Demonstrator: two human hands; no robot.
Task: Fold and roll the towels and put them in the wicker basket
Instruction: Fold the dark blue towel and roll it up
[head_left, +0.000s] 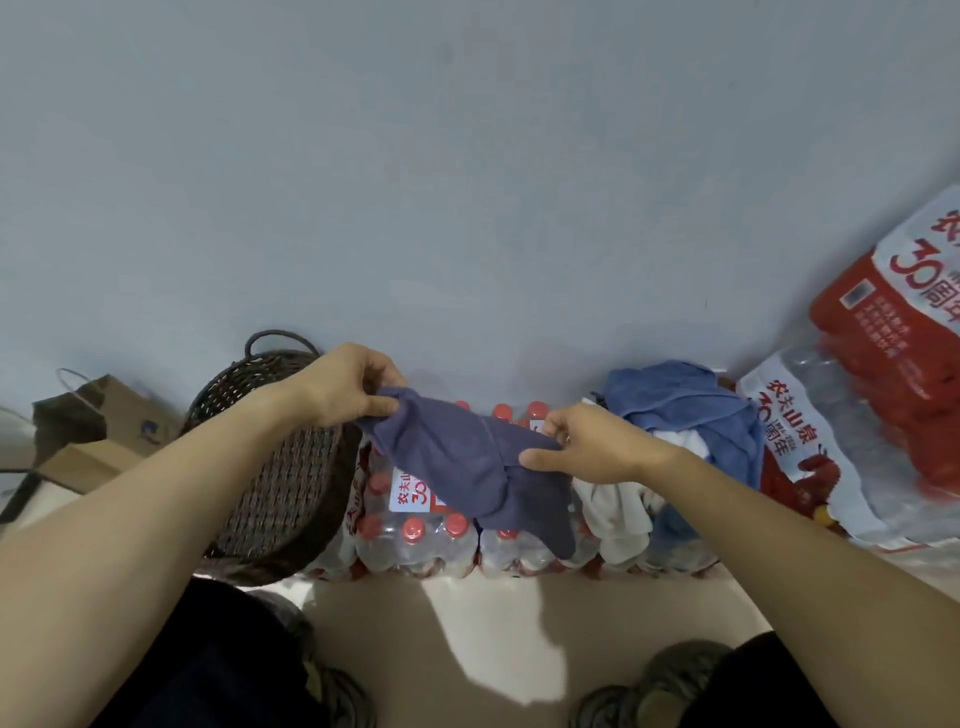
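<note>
At about nine o'clock a brown paper bag (98, 410) sits on the floor against the grey wall (467, 156). Just right of it stands the dark wicker basket (275, 467), tilted, touching the shrink-wrapped packs of water bottles (415, 540) at six o'clock.

The left hand (345, 387), toward ten o'clock of centre, pinches one end of a dark blue towel (457, 462) between thumb and curled fingers. The towel stretches across the middle, above the bottles, one corner drooping down over them. The right hand (587, 441), toward three o'clock of centre, grips the towel's other end, thumb underneath and fingers curled over.

Behind the right hand, a heap of lighter blue and white towels (685, 410) lies on the bottles. At three o'clock, more red-and-white bottle packs (872, 395) lean against the wall. Two shoes (660, 686) show at the bottom edge.
</note>
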